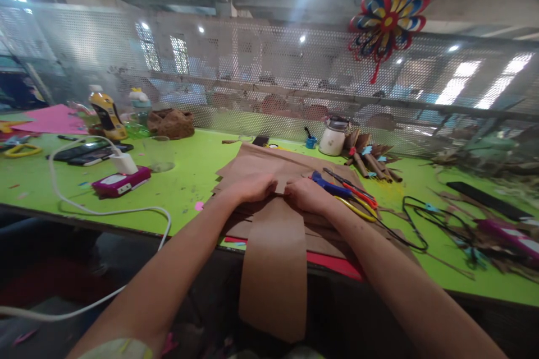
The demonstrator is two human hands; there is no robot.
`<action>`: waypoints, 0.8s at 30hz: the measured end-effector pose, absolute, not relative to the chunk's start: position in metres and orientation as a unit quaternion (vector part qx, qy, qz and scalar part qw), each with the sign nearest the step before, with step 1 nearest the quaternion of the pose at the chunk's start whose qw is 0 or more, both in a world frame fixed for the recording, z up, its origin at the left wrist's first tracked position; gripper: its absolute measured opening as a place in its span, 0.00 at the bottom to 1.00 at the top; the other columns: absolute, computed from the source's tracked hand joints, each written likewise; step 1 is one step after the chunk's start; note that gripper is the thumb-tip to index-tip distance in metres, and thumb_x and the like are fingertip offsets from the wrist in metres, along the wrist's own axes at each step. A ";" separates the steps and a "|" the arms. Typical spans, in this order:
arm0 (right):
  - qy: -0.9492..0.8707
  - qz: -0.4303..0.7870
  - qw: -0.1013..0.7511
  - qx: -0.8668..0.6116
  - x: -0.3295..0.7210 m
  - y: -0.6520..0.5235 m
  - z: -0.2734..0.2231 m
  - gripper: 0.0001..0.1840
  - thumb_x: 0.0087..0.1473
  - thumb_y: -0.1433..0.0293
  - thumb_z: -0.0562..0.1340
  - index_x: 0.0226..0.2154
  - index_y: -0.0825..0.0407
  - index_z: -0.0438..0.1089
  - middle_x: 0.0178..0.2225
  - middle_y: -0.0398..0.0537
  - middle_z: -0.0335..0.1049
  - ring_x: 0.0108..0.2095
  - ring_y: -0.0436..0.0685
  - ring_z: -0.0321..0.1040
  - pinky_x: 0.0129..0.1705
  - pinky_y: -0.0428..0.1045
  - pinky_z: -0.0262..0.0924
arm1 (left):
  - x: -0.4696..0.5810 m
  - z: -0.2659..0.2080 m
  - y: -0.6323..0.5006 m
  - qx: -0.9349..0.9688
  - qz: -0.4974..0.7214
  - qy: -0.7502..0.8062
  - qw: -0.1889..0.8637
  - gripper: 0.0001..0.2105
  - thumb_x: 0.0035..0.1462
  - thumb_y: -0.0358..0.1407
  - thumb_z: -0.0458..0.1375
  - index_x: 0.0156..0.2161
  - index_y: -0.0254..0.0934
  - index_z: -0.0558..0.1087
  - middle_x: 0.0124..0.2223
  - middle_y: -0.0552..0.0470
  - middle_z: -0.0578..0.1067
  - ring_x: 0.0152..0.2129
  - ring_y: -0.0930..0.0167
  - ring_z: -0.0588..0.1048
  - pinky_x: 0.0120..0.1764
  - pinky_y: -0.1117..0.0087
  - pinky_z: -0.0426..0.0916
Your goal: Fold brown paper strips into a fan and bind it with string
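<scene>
So, both hands [261, 186] [304, 194] on brown paper [275, 261].

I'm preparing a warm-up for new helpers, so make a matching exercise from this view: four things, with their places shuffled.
Things
1. brown strip
2. large pink sheet
3. clear cup
4. flower-shaped decoration

Places
A. high up at the right
B. close to the purple block
C. gripped by left hand and right hand
D. far left on the green table

Pairs: 1-C; 2-D; 3-B; 4-A
</scene>
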State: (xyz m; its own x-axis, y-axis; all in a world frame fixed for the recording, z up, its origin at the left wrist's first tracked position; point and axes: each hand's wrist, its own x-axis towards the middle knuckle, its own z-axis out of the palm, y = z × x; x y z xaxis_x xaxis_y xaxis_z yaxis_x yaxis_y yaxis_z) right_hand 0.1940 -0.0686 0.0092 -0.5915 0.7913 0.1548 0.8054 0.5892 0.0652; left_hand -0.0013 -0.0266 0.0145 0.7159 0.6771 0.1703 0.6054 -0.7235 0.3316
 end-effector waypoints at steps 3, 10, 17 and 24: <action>-0.884 -0.092 0.048 -0.456 0.192 -0.075 0.008 0.09 0.52 0.73 0.57 0.32 0.56 0.73 0.34 0.54 0.73 0.35 0.58 0.67 0.35 0.48 0.54 | -0.001 0.018 -0.031 0.922 0.122 0.349 0.111 0.05 0.50 0.34 0.55 0.30 0.35 0.71 0.28 0.49 0.73 0.26 0.69 0.67 0.30 0.71 0.57; -0.876 -0.133 0.040 -0.462 0.184 -0.094 0.011 0.11 0.58 0.71 0.53 0.36 0.57 0.70 0.37 0.56 0.71 0.38 0.61 0.66 0.38 0.50 0.55 | 0.001 0.018 -0.031 0.929 0.099 0.345 0.092 0.04 0.49 0.32 0.55 0.32 0.35 0.72 0.32 0.47 0.74 0.29 0.68 0.69 0.32 0.70 0.59; -0.867 -0.156 0.041 -0.472 0.180 -0.097 0.010 0.09 0.58 0.75 0.53 0.36 0.57 0.69 0.36 0.56 0.70 0.38 0.60 0.65 0.38 0.50 0.55 | 0.001 0.020 -0.027 0.931 0.091 0.340 0.097 0.07 0.50 0.35 0.55 0.31 0.35 0.73 0.32 0.49 0.75 0.30 0.69 0.68 0.33 0.72 0.60; -0.848 -0.197 0.125 -0.476 0.176 -0.098 0.015 0.08 0.57 0.72 0.55 0.39 0.55 0.67 0.38 0.53 0.67 0.40 0.59 0.61 0.37 0.49 0.54 | 0.001 0.024 -0.015 0.917 0.119 0.355 0.140 0.21 0.61 0.44 0.44 0.28 0.32 0.73 0.27 0.49 0.73 0.23 0.72 0.65 0.30 0.71 0.59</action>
State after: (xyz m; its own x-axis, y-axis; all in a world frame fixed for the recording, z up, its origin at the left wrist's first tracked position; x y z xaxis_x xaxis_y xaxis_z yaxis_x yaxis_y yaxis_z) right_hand 0.1757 -0.0981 0.0147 -0.5152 0.7579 0.4003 0.8567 0.4691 0.2145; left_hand 0.0010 -0.0153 0.0235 0.7196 0.6843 0.1180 0.6177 -0.7084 0.3414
